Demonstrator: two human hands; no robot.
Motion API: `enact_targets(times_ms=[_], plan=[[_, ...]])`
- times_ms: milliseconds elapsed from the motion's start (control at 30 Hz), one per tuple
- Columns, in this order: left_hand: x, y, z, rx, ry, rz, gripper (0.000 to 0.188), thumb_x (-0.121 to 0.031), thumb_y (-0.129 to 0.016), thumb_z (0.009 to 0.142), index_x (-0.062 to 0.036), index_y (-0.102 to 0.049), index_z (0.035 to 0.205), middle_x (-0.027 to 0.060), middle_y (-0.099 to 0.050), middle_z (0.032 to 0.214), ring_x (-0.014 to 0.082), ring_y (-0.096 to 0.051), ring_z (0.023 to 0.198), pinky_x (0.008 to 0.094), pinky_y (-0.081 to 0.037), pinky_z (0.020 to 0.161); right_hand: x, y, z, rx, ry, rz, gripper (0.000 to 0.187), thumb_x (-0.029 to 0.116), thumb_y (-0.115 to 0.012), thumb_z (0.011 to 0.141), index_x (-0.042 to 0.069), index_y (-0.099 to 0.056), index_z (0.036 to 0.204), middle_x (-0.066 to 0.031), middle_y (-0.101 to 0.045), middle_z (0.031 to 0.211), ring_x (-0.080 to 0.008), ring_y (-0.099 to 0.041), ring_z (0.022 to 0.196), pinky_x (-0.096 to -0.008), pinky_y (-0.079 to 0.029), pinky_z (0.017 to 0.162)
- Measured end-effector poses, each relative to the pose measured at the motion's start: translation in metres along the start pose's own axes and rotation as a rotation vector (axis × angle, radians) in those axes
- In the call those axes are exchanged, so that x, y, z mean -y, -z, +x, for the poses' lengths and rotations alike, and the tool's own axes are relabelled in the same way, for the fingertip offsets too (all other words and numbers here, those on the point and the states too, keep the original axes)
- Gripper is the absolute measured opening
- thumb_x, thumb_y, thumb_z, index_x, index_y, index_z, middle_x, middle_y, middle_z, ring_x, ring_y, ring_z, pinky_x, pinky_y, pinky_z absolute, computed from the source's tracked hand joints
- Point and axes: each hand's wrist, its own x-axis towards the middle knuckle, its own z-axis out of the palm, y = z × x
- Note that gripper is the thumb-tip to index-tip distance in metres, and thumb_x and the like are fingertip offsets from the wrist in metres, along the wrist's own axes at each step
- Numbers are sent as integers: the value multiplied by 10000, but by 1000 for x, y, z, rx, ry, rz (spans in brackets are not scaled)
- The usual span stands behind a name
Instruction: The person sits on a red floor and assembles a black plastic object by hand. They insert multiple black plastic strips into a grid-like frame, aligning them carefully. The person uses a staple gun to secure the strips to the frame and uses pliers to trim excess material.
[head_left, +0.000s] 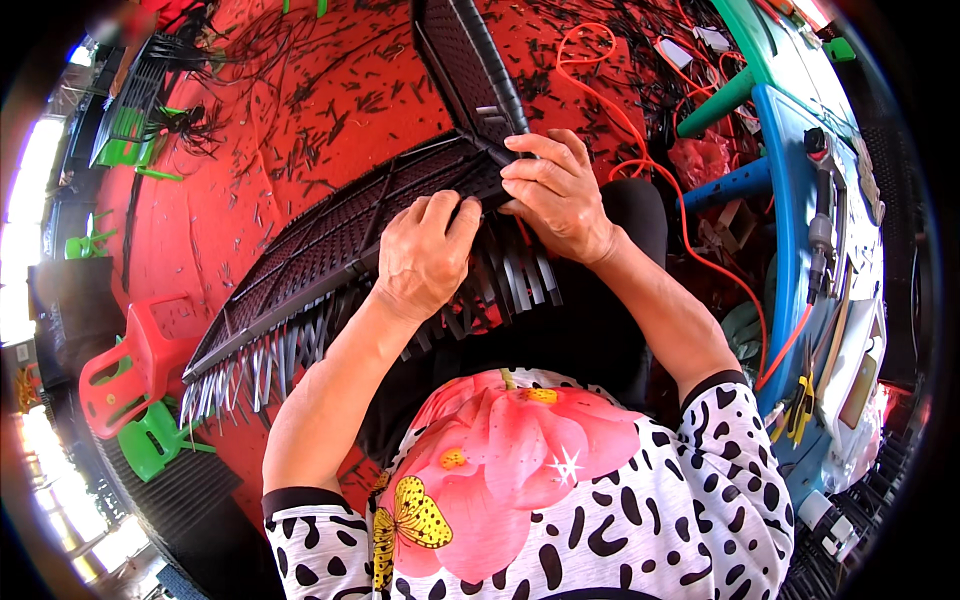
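Evidently, both hands meet at the corner of the weave

From where I stand, the dark woven panel (320,220) lies slantwise before the seated person, its long rail facing them. The left hand (425,245) is nearly closed over that rail, fingers curled down onto it; its thumb is tucked out of sight. Just beside it, at the corner, the right hand (560,185) is half curled, its fingertips against the framework. Whether it pinches a strip there, I cannot tell.

A second woven section (455,70) rises from the same corner and is cut off at the top. Loose strip ends (255,365) hang under the rail, partly hidden behind the left forearm. The person's legs are mostly lost in shadow.

Off to the right, a power tool (820,220) lies on a blue table (775,180), bent by the rim; the smaller clutter beyond is hard to make out. At left, a red stool (150,355) partly covers a green one.
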Motion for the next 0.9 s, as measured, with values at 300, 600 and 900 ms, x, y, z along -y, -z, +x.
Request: enact_targets(times_ms=[300, 600, 900], plan=[[5, -3, 18, -142, 26, 52, 191, -24, -696, 716, 4, -630, 893, 93, -580, 858, 256, -615, 753, 341, -515, 619, -13, -5, 18, -36, 9, 16, 288, 62, -754, 587, 79, -596, 827, -10, -594, 923, -208, -541, 1103, -425, -381, 888], [13, -12, 26, -275, 185, -289, 122, 91, -629, 738, 12, -616, 831, 119, -594, 785, 246, -601, 654, 315, -481, 577, -20, -8, 25, -46, 1, 7, 276, 75, -764, 573, 93, -588, 785, 11, -592, 911, -187, -539, 1105, -415, -373, 898], [19, -11, 38, -146, 408, -315, 114, -10, -697, 718, -7, -584, 710, 94, -572, 663, 210, -569, 576, 310, -441, 538, -29, -4, 28, -7, 22, 20, 270, 99, -775, 563, 96, -595, 764, 17, -590, 912, -192, -539, 1108, -416, -383, 899]])
